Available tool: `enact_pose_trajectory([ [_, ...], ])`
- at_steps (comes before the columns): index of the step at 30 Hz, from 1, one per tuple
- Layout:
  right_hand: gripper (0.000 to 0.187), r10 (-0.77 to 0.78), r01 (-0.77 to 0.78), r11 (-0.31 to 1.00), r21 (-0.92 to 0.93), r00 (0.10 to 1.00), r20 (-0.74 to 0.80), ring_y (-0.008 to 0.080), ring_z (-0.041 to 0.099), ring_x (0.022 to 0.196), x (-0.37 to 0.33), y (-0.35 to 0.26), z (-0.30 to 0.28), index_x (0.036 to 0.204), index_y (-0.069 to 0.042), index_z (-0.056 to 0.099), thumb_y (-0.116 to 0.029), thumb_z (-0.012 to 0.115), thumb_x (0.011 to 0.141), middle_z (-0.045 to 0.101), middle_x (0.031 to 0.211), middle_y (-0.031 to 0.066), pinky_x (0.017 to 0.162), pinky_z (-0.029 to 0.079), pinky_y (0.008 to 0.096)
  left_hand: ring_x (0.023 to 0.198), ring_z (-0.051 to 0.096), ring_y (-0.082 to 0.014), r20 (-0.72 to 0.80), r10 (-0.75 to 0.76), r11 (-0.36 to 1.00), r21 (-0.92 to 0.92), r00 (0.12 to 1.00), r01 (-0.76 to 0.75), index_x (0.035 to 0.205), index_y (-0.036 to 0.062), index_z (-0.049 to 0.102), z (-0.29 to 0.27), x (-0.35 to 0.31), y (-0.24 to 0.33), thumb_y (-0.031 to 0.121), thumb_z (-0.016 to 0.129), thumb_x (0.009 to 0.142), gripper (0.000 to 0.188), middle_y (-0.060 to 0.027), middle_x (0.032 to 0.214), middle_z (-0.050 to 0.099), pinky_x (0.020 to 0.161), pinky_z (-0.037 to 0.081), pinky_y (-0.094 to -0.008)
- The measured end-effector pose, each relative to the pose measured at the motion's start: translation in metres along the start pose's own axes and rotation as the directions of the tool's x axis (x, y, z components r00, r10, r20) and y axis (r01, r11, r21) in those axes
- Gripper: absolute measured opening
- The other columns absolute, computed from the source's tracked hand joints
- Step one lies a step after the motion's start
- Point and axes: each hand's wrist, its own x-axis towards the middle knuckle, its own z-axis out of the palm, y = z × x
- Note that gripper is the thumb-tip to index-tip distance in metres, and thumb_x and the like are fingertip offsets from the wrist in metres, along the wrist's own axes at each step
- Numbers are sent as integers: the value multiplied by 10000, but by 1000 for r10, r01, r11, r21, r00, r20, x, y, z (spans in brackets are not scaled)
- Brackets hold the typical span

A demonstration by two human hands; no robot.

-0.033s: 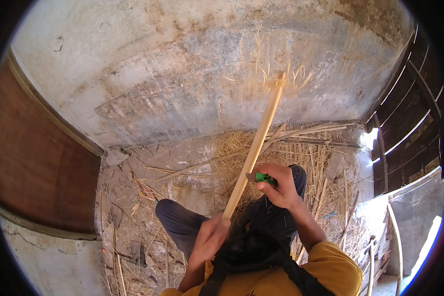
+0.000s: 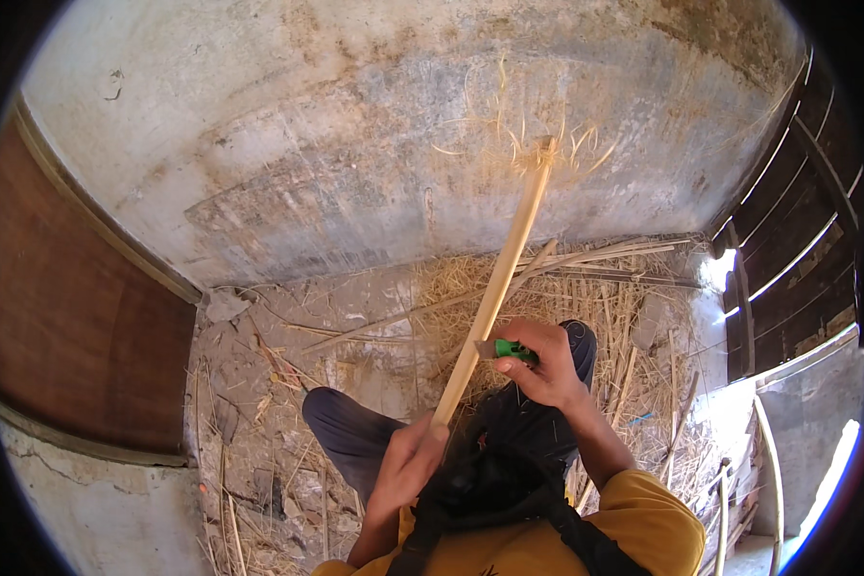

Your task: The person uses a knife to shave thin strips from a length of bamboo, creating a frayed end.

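Observation:
A long pale strip, bamboo or wood by its look [image 2: 497,284], slants up and away from my lap, its far end close to the wall. My left hand [image 2: 414,458] is closed around its near end. In my right hand [image 2: 544,363] is a green-handled knife [image 2: 515,349], the fingers wrapped about the handle. The short blade points left and meets the strip's right edge, a little beyond my left hand. Thin curled shavings [image 2: 586,144] cling around the far end of the strip. Part of the knife's handle is hidden by my fingers.
A stained wall [image 2: 336,182] rises straight ahead. Loose shavings [image 2: 451,278] and several long strips [image 2: 595,257] litter the floor beyond my bent knees. A brown wooden panel [image 2: 86,307] stands at left, dark slats [image 2: 797,240] at right.
The knife and right hand have shifted very slightly along the strip. Curls at the far end sit a little differently. My left hand keeps its place.

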Motion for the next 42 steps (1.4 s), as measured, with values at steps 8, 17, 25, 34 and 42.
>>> enact_pose_trajectory([
  [8, 359, -148, 153, 974, -165, 988, 40, 293, 659, 656, -3, -11, 10, 1056, -44, 773, -306, 900, 846, 682, 798, 98, 586, 492, 386, 566, 411, -45, -2, 2, 999, -41, 1000, -2, 964, 32, 601, 0, 6, 16, 284, 521, 1137, 317, 52, 665, 485, 528, 318, -264],
  [17, 377, -142, 141, 980, -141, 990, 7, 270, 636, 617, -10, -11, 23, 1066, -61, 788, -318, 917, 822, 654, 760, 79, 548, 462, 365, 564, 328, -59, 122, -5, 970, -240, 992, 34, 952, 68, 547, 4, 10, 13, 438, 441, 1163, 439, 67, 675, 384, 525, 252, -254],
  [25, 348, -153, 131, 935, -329, 988, -40, 227, 668, 610, -6, -29, 22, 1050, -125, 797, -307, 921, 781, 687, 767, 15, 550, 506, 348, 673, 349, -66, 14, -84, 976, -199, 996, 85, 910, 66, 519, 12, 4, 21, 409, 431, 1166, 437, 50, 784, 396, 588, 277, -266],
  [34, 320, -154, 90, 930, -357, 976, -156, 233, 663, 592, 0, -28, 13, 1015, -123, 804, -327, 920, 798, 706, 757, 30, 539, 499, 347, 673, 383, -94, -15, -68, 997, -50, 998, 67, 890, 15, 517, 13, 0, 17, 348, 427, 1151, 433, 9, 745, 446, 593, 315, -298],
  [42, 301, -150, 88, 918, -387, 980, -133, 242, 663, 592, 4, -29, 7, 1005, -129, 803, -324, 917, 806, 713, 763, 29, 537, 488, 354, 621, 366, -129, -14, -66, 997, 28, 998, 67, 874, 0, 504, 13, -4, 16, 281, 402, 1123, 389, -16, 678, 408, 574, 299, -330],
])
